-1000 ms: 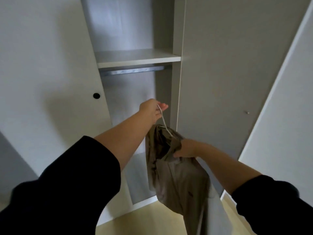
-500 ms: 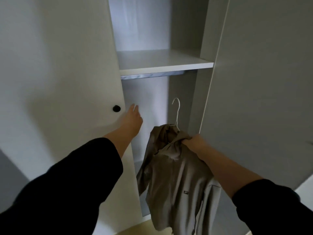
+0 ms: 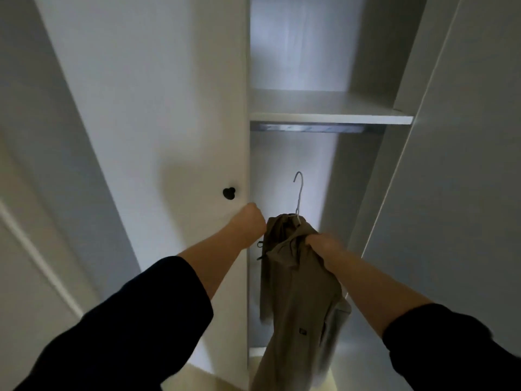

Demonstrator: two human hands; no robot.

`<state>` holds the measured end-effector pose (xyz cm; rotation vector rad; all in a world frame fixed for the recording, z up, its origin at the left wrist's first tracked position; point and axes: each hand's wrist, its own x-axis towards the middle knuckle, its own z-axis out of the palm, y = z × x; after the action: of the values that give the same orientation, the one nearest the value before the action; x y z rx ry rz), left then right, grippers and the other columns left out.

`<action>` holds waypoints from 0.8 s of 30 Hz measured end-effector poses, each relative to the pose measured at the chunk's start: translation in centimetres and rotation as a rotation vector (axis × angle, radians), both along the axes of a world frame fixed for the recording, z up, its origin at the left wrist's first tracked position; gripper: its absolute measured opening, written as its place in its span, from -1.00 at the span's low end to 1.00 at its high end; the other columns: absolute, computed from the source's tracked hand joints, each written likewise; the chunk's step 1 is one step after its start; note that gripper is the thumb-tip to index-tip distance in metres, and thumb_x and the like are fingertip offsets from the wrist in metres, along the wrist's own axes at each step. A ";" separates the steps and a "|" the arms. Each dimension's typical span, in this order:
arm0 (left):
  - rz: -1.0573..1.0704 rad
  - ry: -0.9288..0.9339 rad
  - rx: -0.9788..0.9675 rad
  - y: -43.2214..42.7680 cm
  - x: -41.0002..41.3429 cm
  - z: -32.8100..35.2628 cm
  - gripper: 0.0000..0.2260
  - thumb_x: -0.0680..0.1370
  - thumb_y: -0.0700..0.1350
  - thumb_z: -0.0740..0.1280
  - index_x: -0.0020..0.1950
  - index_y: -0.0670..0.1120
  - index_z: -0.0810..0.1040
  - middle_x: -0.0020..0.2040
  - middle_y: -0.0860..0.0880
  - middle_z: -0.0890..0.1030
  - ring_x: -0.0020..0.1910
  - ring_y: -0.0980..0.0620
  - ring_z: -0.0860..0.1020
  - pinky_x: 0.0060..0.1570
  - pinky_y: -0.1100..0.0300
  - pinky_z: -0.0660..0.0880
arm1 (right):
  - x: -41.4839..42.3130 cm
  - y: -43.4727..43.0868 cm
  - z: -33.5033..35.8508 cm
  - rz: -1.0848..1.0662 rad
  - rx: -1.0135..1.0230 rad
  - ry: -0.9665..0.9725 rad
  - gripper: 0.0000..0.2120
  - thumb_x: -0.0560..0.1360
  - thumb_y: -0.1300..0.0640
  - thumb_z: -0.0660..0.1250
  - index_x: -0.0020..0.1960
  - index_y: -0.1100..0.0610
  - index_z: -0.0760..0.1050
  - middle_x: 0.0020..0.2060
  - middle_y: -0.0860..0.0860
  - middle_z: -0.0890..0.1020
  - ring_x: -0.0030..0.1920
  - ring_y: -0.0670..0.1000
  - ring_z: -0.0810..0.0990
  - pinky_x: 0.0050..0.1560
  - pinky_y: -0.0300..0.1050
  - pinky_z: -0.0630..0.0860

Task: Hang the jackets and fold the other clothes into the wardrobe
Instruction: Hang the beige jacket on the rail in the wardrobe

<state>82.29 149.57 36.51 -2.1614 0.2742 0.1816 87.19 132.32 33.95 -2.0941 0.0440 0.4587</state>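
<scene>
The khaki fabric jacket (image 3: 298, 292) on a thin wire hanger (image 3: 298, 193) hangs before the open compartment, below the metal rail (image 3: 315, 128) under the white shelf (image 3: 332, 118); the white wardrobe door (image 3: 169, 108) stands left.

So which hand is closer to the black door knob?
Left. The left hand is just below and right of the knob; the right hand holds the jacket farther right.

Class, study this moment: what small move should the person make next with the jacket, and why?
Probably lift the right hand, bringing the hanger hook up to the rail. The jacket sits on the hanger, its hook stands free below the rail, and the left hand grips the door by its edge.
</scene>
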 end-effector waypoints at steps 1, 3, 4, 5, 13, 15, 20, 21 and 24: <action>0.003 0.013 0.006 -0.2 -1.5 -0.1 -0.68 0.57 -0.39 0.15 -0.34 -0.12 0.27 -0.35 0.01 0.29 -0.33 0.04 0.34 -0.06 0.19 0.23 | -0.8 0.2 0.0 0.017 -0.006 0.016 -0.71 0.55 0.18 0.26 0.21 0.32 0.46 0.00 0.19 0.54 0.04 0.16 0.53 0.16 -0.03 0.50; 0.020 0.038 -0.027 -0.2 -4.8 -0.2 -0.76 0.55 -0.41 0.17 -0.22 -0.12 0.44 -0.20 0.00 0.50 -0.13 0.02 0.51 -0.03 0.18 0.31 | -2.6 1.0 0.0 0.075 -0.023 0.057 -0.71 0.57 0.21 0.24 0.25 0.33 0.43 0.07 0.22 0.54 0.14 0.20 0.52 0.24 0.00 0.47; 0.022 0.038 -0.050 0.0 -6.5 -0.2 -0.77 0.54 -0.41 0.19 -0.15 -0.11 0.49 -0.11 -0.01 0.56 -0.06 0.00 0.55 -0.04 0.18 0.33 | -3.5 1.5 -0.1 0.107 -0.019 0.077 -0.69 0.58 0.22 0.22 0.27 0.33 0.41 0.14 0.24 0.53 0.19 0.21 0.50 0.27 0.00 0.45; 0.021 0.034 -0.063 0.2 -8.4 -0.3 -0.77 0.53 -0.41 0.20 -0.09 -0.11 0.53 -0.05 -0.02 0.59 -0.03 -0.02 0.56 -0.06 0.18 0.33 | -4.5 1.9 -0.2 0.136 -0.004 0.103 -0.68 0.59 0.23 0.20 0.30 0.34 0.40 0.20 0.25 0.51 0.23 0.22 0.48 0.27 -0.02 0.44; 0.138 0.054 -0.010 4.5 -22.6 -1.3 -0.79 0.50 -0.41 0.23 -0.03 -0.16 0.56 -0.03 -0.06 0.56 0.01 -0.06 0.51 -0.15 0.18 0.35 | -13.1 7.2 -0.5 0.333 0.032 0.199 -0.62 0.65 0.22 0.08 0.41 0.37 0.25 0.40 0.26 0.34 0.40 0.20 0.31 0.42 -0.06 0.21; 0.159 0.049 0.042 6.1 -25.9 -0.9 -0.81 0.46 -0.35 0.31 -0.09 -0.08 0.60 -0.08 0.02 0.60 -0.02 0.01 0.53 -0.20 0.22 0.33 | -14.8 8.6 -0.1 0.329 0.050 0.179 -0.62 0.65 0.23 0.10 0.41 0.37 0.25 0.40 0.27 0.34 0.41 0.20 0.29 0.39 -0.07 0.20; 0.254 0.079 0.123 12.5 -32.0 -0.7 -0.77 0.50 -0.35 0.23 -0.01 -0.09 0.59 0.00 -0.01 0.57 0.08 -0.04 0.48 -0.07 0.18 0.38 | -18.5 12.8 0.7 0.339 0.143 0.169 -0.63 0.64 0.22 0.13 0.39 0.37 0.29 0.38 0.29 0.37 0.38 0.23 0.33 0.33 -0.03 0.28; 0.229 0.063 0.186 13.2 -32.9 -0.2 -0.81 0.47 -0.28 0.30 -0.07 -0.02 0.62 -0.06 0.05 0.58 0.03 0.03 0.51 -0.10 0.22 0.39 | -19.1 13.7 0.9 0.340 0.136 0.175 -0.63 0.64 0.23 0.12 0.39 0.38 0.28 0.38 0.29 0.36 0.39 0.22 0.32 0.34 -0.04 0.28; 0.222 -0.033 0.271 16.0 -35.8 0.6 -0.91 0.26 -0.07 0.48 -0.36 0.11 0.60 -0.30 0.19 0.56 -0.19 0.20 0.54 -0.24 0.35 0.38 | -20.9 15.6 0.8 0.367 0.115 0.166 -0.65 0.61 0.30 0.13 0.36 0.40 0.32 0.36 0.29 0.40 0.31 0.21 0.42 0.30 -0.03 0.35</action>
<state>46.44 165.58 37.06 -1.9199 -0.0114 0.2914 66.25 147.93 34.76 -1.9500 -0.2685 0.8351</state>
